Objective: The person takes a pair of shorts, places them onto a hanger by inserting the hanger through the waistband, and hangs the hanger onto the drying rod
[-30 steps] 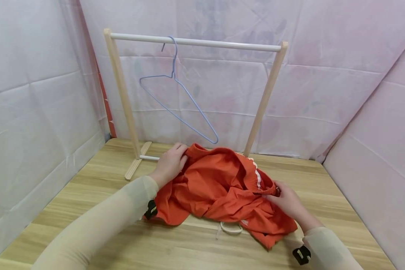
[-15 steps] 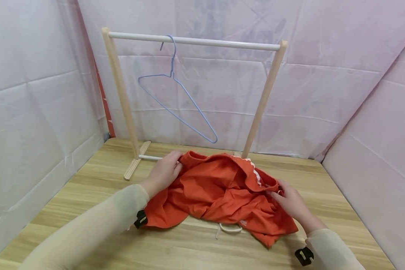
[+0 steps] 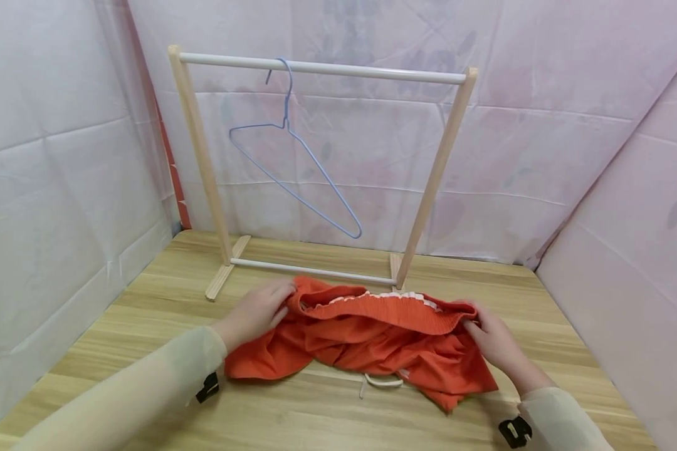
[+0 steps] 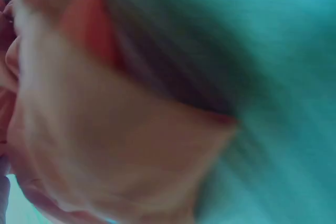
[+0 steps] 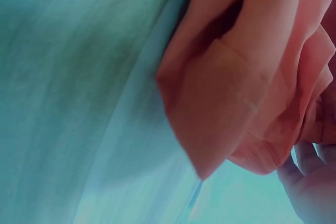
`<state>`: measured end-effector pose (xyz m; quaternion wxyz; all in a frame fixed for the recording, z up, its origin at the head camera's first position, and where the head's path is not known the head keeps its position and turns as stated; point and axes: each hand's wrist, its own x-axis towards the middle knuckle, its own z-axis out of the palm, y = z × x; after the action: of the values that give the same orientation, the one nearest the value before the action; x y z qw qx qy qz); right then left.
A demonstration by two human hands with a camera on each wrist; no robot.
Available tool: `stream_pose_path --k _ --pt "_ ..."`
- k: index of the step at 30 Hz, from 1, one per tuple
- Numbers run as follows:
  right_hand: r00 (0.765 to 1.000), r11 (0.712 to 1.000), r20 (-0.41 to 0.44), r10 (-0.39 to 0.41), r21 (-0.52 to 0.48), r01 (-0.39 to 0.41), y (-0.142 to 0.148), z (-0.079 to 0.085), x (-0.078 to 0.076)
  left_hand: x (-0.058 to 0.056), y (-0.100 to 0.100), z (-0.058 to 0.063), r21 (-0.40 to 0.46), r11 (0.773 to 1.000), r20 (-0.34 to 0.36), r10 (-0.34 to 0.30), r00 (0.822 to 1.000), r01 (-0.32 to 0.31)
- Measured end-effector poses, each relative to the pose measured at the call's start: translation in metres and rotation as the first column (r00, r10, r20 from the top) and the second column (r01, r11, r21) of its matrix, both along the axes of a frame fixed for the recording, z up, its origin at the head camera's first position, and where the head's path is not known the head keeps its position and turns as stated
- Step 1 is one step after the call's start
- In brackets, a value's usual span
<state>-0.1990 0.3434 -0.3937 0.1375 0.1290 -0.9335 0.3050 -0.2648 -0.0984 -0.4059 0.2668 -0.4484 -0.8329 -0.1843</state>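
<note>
A pair of orange shorts (image 3: 361, 344) lies bunched on the table in the head view, its gathered elastic waistband (image 3: 395, 311) turned upward with white trim along the inside. My left hand (image 3: 256, 314) pinches the waistband's left end, and my right hand (image 3: 498, 339) grips the right end, thumb on the near side. The waistband is stretched between them. A cream drawstring (image 3: 385, 381) pokes out under the front edge. In the left wrist view the orange cloth (image 4: 121, 140) is blurred; in the right wrist view a leg corner (image 5: 210, 108) hangs beside my fingers (image 5: 312, 187).
Behind the shorts stands a wooden rack (image 3: 437, 175) with a white top rail (image 3: 372, 72) and a low crossbar (image 3: 316, 271). From the rail hangs a blue wire hanger (image 3: 321, 172). Light fabric walls (image 3: 51, 188) enclose the wooden table (image 3: 293, 419) on the left, back and right.
Both hands keep hold of the shorts. My left hand has drawn its end down and left, toward me, so the waistband has opened out flatter and the rack's crossbar shows. The right hand shifted slightly right.
</note>
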Motion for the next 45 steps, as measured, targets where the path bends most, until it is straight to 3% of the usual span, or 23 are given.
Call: stream_pose_path --k 5,12,19,21,24,27,31,33,36,38,40,45 --pt "0.998 0.998 0.029 0.057 0.01 -0.057 0.003 -0.003 0.002 0.001 -0.005 -0.009 -0.122 0.992 0.043 0.027 0.999 -0.021" --pt "0.982 0.992 0.142 0.126 0.01 -0.129 0.008 -0.01 0.003 0.001 -0.006 -0.015 -0.273 0.96 0.149 0.112 0.983 -0.068" --pt "0.956 0.979 0.212 0.204 -0.036 -0.2 0.011 -0.015 0.004 -0.004 -0.007 -0.019 -0.329 0.943 0.176 0.104 0.979 -0.041" --pt "0.955 0.982 0.227 0.189 -0.035 -0.186 0.011 -0.012 0.007 -0.004 -0.007 -0.016 -0.335 0.941 0.198 0.12 0.973 -0.047" --pt "0.964 0.992 0.235 0.124 -0.041 -0.118 0.009 -0.007 0.011 -0.001 -0.002 -0.007 -0.284 0.955 0.212 0.153 0.965 -0.089" --pt "0.985 0.998 0.17 0.041 -0.047 -0.033 0.005 -0.001 0.015 0.003 0.009 0.007 -0.168 0.979 0.163 0.146 0.976 -0.119" --pt "0.999 0.999 -0.034 0.008 -0.031 -0.009 -0.008 0.004 0.016 0.012 0.029 0.025 -0.083 0.996 -0.019 0.019 1.0 -0.02" --pt "0.989 0.999 -0.144 0.036 -0.001 -0.037 -0.017 0.005 0.016 0.017 0.04 0.031 -0.123 0.991 -0.13 -0.063 0.989 0.047" --pt "0.964 0.992 -0.236 0.12 0.051 -0.111 -0.032 0.005 0.016 0.024 0.056 0.033 -0.253 0.963 -0.259 -0.159 0.953 0.092" --pt "0.948 0.98 -0.251 0.193 0.094 -0.175 -0.041 0.004 0.017 0.028 0.063 0.031 -0.34 0.937 -0.3 -0.19 0.935 0.081" --pt "0.944 0.966 -0.224 0.244 0.138 -0.218 -0.049 0.001 0.019 0.032 0.068 0.027 -0.403 0.913 -0.311 -0.2 0.929 0.062" --pt "0.958 0.935 -0.08 0.275 0.254 -0.247 -0.061 -0.004 0.025 0.035 0.07 0.016 -0.49 0.872 -0.279 -0.169 0.945 0.011"
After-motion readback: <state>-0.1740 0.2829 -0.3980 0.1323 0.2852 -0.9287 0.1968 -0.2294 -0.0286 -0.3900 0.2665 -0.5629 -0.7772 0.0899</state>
